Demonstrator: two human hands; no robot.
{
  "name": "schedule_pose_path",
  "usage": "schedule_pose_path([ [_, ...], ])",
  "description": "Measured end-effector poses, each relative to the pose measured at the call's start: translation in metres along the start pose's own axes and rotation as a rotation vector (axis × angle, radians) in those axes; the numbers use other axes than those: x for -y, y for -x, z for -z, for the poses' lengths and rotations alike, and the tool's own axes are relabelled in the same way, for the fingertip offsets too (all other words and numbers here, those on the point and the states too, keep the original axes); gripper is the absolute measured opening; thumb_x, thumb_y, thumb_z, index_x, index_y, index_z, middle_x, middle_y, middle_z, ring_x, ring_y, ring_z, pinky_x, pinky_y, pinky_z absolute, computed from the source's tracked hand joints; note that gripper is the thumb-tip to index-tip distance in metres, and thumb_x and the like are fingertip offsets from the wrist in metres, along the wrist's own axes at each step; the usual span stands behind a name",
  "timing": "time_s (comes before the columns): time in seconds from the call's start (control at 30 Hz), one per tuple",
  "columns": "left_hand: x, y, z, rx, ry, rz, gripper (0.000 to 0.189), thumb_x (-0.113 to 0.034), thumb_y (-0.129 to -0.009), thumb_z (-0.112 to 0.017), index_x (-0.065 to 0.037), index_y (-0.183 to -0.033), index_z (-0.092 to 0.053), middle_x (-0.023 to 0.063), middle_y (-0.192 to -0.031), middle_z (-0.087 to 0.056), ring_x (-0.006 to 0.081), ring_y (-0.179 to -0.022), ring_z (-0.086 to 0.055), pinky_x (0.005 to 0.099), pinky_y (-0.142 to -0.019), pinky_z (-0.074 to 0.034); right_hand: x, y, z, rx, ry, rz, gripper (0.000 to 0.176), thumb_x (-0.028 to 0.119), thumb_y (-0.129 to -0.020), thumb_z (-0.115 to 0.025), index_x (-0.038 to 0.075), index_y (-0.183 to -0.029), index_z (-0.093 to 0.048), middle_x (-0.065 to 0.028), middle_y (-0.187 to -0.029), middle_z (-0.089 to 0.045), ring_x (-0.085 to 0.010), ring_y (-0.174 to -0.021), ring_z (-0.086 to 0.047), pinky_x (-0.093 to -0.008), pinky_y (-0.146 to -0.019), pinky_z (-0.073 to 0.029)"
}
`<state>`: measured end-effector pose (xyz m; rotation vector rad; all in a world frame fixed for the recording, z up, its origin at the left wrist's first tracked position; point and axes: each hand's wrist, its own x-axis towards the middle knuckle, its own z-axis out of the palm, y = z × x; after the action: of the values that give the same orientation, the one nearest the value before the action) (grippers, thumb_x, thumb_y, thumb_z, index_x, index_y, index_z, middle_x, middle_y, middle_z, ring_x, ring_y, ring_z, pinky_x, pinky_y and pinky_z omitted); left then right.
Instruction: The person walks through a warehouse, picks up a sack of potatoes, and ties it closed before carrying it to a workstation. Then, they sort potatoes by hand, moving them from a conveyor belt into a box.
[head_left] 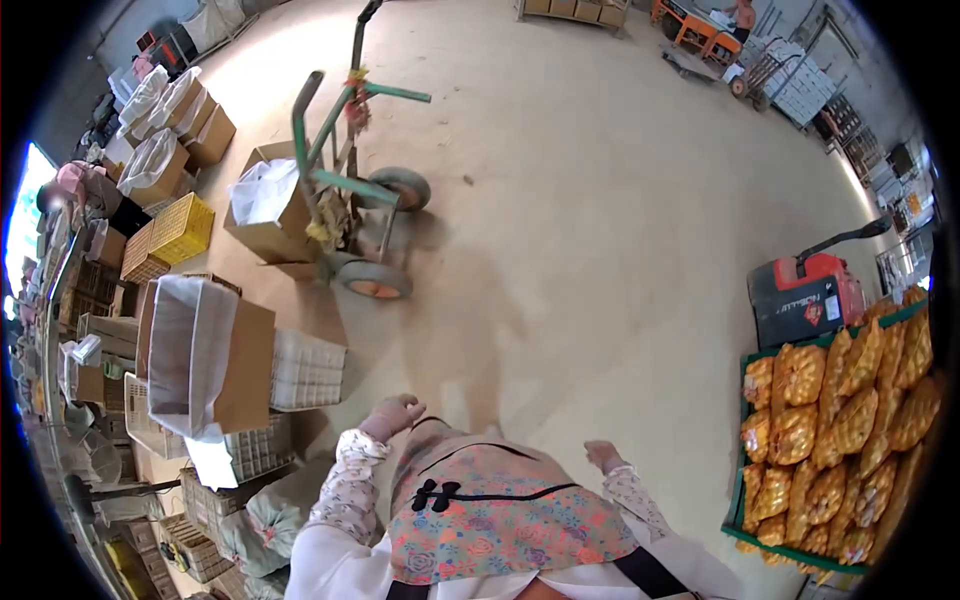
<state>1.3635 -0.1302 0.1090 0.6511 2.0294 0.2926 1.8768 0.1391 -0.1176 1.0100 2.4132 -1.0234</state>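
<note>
My left hand (394, 413) hangs in front of my body with its fingers loosely curled, and nothing shows in it. It is nearest to a white plastic crate (308, 370) but apart from it. At my other side, my right hand (604, 456) hangs over the floor, fingers also curled, holding nothing that I can see. A flowered apron (500, 535) covers my front. Beyond my left hand stands a green hand truck (355, 185) with grey tyres, by a cardboard box (265, 240) lined with white plastic.
A tall lined cardboard box (245, 355) stands on the left, near yellow crates (182, 228). On the right, a green-edged pallet load of netted orange produce (825, 430) sits by a red and black pallet jack (808, 298). A person (95, 190) bends at the far left.
</note>
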Motion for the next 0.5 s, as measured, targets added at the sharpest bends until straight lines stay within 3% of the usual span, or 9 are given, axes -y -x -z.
schedule_pose_path([
  [0.03,-0.026,-0.017,0.019,0.014,0.015,-0.048,0.052,-0.051,-0.089,-0.05,-0.009,-0.115,-0.066,0.0143,-0.096,-0.071,0.0312,-0.094,-0.067,0.0418,-0.087,-0.05,0.021,-0.039,0.043,-0.059,0.273,0.215,0.023,0.028,-0.089,-0.054,0.007,-0.086,-0.062,-0.0215,-0.084,-0.065,-0.0334,-0.075,-0.063,-0.0444,-0.069,-0.049],
  [0.07,-0.052,-0.034,0.037,0.028,0.031,-0.093,0.054,-0.053,-0.089,-0.051,-0.009,-0.117,-0.064,0.0138,-0.091,-0.071,0.0305,-0.088,-0.068,0.0409,-0.083,-0.051,0.07,-0.063,0.093,-0.279,0.011,0.166,0.023,0.026,-0.09,-0.051,0.006,-0.085,-0.061,-0.0191,-0.084,-0.065,-0.0338,-0.08,-0.062,-0.0453,-0.072,-0.049],
  [0.1,-0.083,-0.045,0.059,-0.023,-0.138,-0.08,0.054,-0.054,-0.089,-0.049,-0.011,-0.119,-0.064,0.0149,-0.106,-0.068,0.031,-0.101,-0.064,0.0417,-0.091,-0.048,0.095,-0.113,0.134,-0.175,-0.085,-0.119,0.033,0.033,-0.093,-0.048,0.007,-0.106,-0.063,-0.021,-0.1,-0.066,-0.0382,-0.099,-0.062,-0.0478,-0.085,-0.048],
  [0.13,-0.112,-0.057,0.084,-0.072,-0.311,-0.065,0.055,-0.055,-0.089,-0.047,-0.014,-0.122,-0.063,0.0161,-0.122,-0.064,0.0315,-0.114,-0.06,0.0425,-0.099,-0.044,0.102,-0.161,0.156,-0.293,-0.163,0.043,0.035,0.032,-0.093,-0.047,0.005,-0.111,-0.062,-0.0216,-0.106,-0.066,-0.0401,-0.102,-0.061,-0.0469,-0.087,-0.048],
  [0.2,-0.162,-0.091,0.128,-0.17,-0.412,-0.209,0.049,-0.05,-0.089,-0.055,-0.009,-0.114,-0.065,0.0171,-0.1,-0.069,0.0367,-0.1,-0.064,0.0446,-0.089,-0.049,0.201,-0.207,0.261,-0.362,-0.398,0.099,0.033,0.03,-0.093,-0.053,0.004,-0.11,-0.063,-0.02,-0.102,-0.067,-0.0363,-0.1,-0.063,-0.0403,-0.086,-0.049],
  [0.33,-0.318,-0.142,0.241,-0.393,-0.562,-0.586,0.04,-0.042,-0.088,-0.057,-0.008,-0.107,-0.065,0.0161,-0.091,-0.068,0.0369,-0.092,-0.063,0.0465,-0.085,-0.049,0.28,-0.278,0.386,-0.31,-0.624,0.263,0.033,0.029,-0.092,-0.057,0.002,-0.11,-0.062,-0.0139,-0.097,-0.069,-0.0246,-0.09,-0.065,-0.0328,-0.081,-0.05],
  [0.37,-0.369,-0.15,0.267,-0.46,-0.658,-0.648,0.037,-0.041,-0.088,-0.057,-0.008,-0.106,-0.064,0.0142,-0.083,-0.066,0.0342,-0.087,-0.063,0.0461,-0.085,-0.047,0.267,-0.308,0.402,-0.265,-0.607,0.209,0.034,0.028,-0.094,-0.056,0.001,-0.113,-0.063,-0.0122,-0.098,-0.069,-0.0221,-0.091,-0.065,-0.0314,-0.082,-0.05],
  [0.43,-0.439,-0.174,0.296,-0.75,-0.569,-1.041,0.034,-0.039,-0.088,-0.059,-0.01,-0.103,-0.066,0.0123,-0.077,-0.063,0.0309,-0.083,-0.063,0.0452,-0.084,-0.046,0.191,-0.349,0.399,-0.144,-0.578,0.067,0.035,0.026,-0.097,-0.054,0.001,-0.119,-0.063,-0.0086,-0.101,-0.068,-0.017,-0.094,-0.064,-0.0286,-0.084,-0.05],
  [0.5,-0.513,-0.184,0.317,-0.776,-0.544,-1.312,0.033,-0.038,-0.088,-0.059,-0.01,-0.103,-0.066,0.0117,-0.078,-0.064,0.0301,-0.084,-0.063,0.0449,-0.083,-0.046,0.107,-0.36,0.39,-0.169,-0.49,0.002,0.034,0.03,-0.093,-0.055,-0.001,-0.104,-0.065,-0.0073,-0.086,-0.067,-0.0131,-0.072,-0.059,-0.0275,-0.065,-0.047],
])
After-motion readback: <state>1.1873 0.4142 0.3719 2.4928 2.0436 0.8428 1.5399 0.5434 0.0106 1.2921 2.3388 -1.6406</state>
